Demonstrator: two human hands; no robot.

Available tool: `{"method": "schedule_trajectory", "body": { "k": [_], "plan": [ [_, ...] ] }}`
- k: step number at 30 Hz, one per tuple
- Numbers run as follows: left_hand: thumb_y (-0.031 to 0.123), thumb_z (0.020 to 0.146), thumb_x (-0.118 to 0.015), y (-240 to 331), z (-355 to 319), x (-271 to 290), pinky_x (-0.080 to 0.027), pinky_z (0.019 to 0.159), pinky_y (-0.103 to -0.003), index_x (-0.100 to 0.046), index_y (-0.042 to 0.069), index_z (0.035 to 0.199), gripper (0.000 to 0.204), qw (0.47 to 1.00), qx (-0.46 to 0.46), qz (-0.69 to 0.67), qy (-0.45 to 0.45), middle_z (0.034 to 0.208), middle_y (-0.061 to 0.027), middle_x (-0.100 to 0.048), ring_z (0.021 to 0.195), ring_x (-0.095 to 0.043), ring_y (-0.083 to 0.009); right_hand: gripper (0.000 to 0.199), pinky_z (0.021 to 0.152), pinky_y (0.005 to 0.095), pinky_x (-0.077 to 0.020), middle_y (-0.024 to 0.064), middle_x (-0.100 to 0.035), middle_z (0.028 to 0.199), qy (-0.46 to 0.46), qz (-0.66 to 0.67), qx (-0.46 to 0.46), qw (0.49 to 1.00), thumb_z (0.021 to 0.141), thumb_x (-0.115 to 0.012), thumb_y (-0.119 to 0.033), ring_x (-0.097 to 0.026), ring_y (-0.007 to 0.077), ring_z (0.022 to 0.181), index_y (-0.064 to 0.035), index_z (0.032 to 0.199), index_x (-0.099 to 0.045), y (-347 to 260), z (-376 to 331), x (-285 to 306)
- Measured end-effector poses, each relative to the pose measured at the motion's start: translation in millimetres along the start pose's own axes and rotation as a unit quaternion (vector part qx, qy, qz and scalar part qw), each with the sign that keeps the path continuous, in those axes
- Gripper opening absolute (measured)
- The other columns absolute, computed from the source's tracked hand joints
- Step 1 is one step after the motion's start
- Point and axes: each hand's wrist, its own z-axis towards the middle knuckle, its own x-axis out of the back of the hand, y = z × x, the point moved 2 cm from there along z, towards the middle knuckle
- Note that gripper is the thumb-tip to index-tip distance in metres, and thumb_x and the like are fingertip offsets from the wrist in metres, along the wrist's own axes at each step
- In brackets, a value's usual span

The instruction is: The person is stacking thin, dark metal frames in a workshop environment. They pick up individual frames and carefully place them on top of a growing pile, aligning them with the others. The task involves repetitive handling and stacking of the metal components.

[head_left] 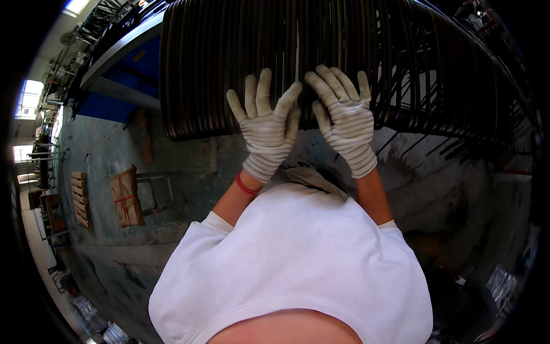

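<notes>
Both my hands wear white knitted work gloves. My left hand [264,129] has its fingers spread and rests flat on the near edge of a large stack of dark bent metal rods [217,69]. My right hand [344,112] lies right beside it on the same rods, fingers slightly apart. Neither hand holds anything. A red band sits on my left wrist. My white shirt fills the lower middle of the view.
A concrete floor [172,229] lies below. A brown wrapped parcel [127,198] and a wooden pallet [80,198] stand at the left. A blue rack shelf [123,60] runs at the upper left. More dark rods [458,143] hang at the right.
</notes>
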Motion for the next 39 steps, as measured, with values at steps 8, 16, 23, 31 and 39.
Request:
{"method": "schedule_trajectory", "body": {
  "k": [8,16,23,31,39],
  "plan": [
    [0.024,0.077,-0.066,-1,-1,-2,-0.009,0.109,-0.062,-0.064,0.032,0.114,0.038,1.000,-0.015,0.008,-0.004,0.138,-0.0152,-0.042,0.128,-0.036,-0.0406,0.046,0.109,0.0508,-0.0254,0.0034,-0.059,0.123,-0.001,0.008,-0.005,1.000,0.082,-0.058,-0.014,-0.054,0.0201,0.117,-0.0186,0.128,-0.053,2,0,2],
    [0.037,0.074,-0.069,3,3,0,-0.007,0.108,-0.063,-0.072,0.022,0.097,0.027,1.000,-0.014,-0.017,-0.016,0.137,-0.0172,-0.045,0.128,-0.036,-0.0428,0.048,0.110,0.0488,-0.0273,0.0014,-0.057,0.125,-0.004,0.031,-0.006,0.999,0.084,-0.053,-0.007,-0.053,0.0187,0.117,-0.0187,0.130,-0.051,3,-1,3],
    [0.039,0.073,-0.070,5,1,-5,-0.013,0.107,-0.063,-0.061,0.022,0.119,0.050,1.000,-0.011,-0.020,0.011,0.136,-0.0189,-0.044,0.126,-0.038,-0.0420,0.050,0.110,0.0440,-0.0308,0.0012,-0.058,0.125,0.018,0.094,-0.023,0.995,0.081,-0.053,-0.001,-0.053,0.0180,0.117,-0.0180,0.128,-0.053,2,-6,10],
    [0.030,0.073,-0.070,10,-1,-10,-0.015,0.106,-0.063,-0.058,0.035,0.122,0.051,0.999,-0.041,0.013,0.013,0.137,-0.0169,-0.043,0.125,-0.040,-0.0392,0.049,0.107,0.0421,-0.0349,0.0104,-0.055,0.126,0.061,0.115,-0.053,0.990,0.078,-0.052,0.001,-0.050,0.0292,0.120,-0.0077,0.126,-0.054,6,-14,11],
    [0.029,0.072,-0.070,9,-3,-13,-0.014,0.105,-0.063,-0.062,0.036,0.116,0.046,0.997,-0.063,0.033,0.003,0.137,-0.0148,-0.044,0.125,-0.039,-0.0394,0.047,0.107,0.0413,-0.0354,0.0090,-0.055,0.127,0.054,0.120,-0.048,0.990,0.079,-0.053,-0.002,-0.049,0.0284,0.121,-0.0091,0.126,-0.054,10,-14,12]
  ]
}}
